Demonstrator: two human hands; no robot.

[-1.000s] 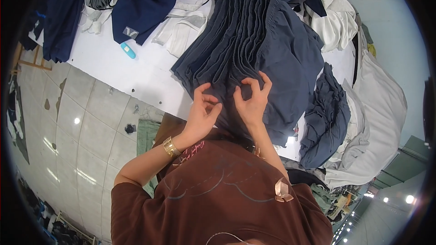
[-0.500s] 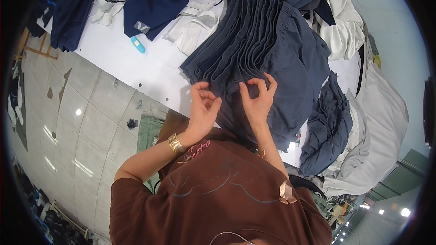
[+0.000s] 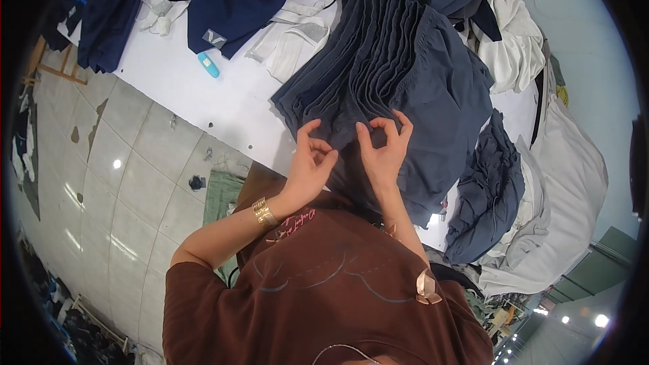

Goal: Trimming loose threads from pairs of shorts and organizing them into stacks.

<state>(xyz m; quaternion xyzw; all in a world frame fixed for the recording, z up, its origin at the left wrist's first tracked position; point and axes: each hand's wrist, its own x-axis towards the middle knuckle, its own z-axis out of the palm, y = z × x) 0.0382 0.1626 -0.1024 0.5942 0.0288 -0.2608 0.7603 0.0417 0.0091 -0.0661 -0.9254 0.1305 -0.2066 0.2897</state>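
The flat white bench has room and a slanting edge left of the dark blue-grey cloth pile on it. Its wavy folds run near to far, leaning right. The left hand and right hand curl over its near part; I cannot tell if they grip.

The stack is dark slate-blue, striped by wavy folds. Left of it: navy cloth with a grey patch, turquoise gadget, white tabletop. Right of it: pale grey cloth. Below it: gold bracelet, brown shirt with pink lettering and 2 grey curves.
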